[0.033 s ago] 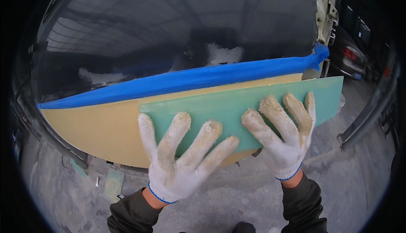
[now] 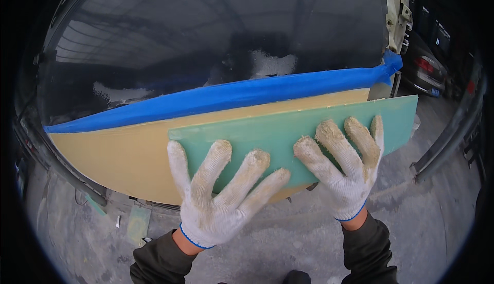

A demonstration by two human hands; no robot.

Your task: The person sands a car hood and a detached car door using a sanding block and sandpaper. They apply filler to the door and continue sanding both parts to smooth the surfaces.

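Observation:
A long, thin green spreader sheet (image 2: 288, 124) lies at a slant against a car body panel, its upper edge along a smooth coat of tan filler (image 2: 118, 152). My left hand (image 2: 218, 196), in a white knitted glove, holds the sheet near its left end. Toward the right end, my right hand (image 2: 347, 165), gloved alike, holds it too. Four fingers of each hand spread over the front face; the thumbs are hidden. Tan smears mark the fingertips. Blue masking tape (image 2: 221, 96) borders the filler above, bunched at its right end.
Above the tape, the glossy black panel (image 2: 206, 37) has dull scuffed patches. A smaller greenish piece (image 2: 138, 225) lies on the concrete floor (image 2: 309, 237) at lower left. A dark car (image 2: 424, 70) stands at right, beyond a dark bar (image 2: 442, 140).
The green sheet and both hands have shifted down very slightly. The grip looks the same.

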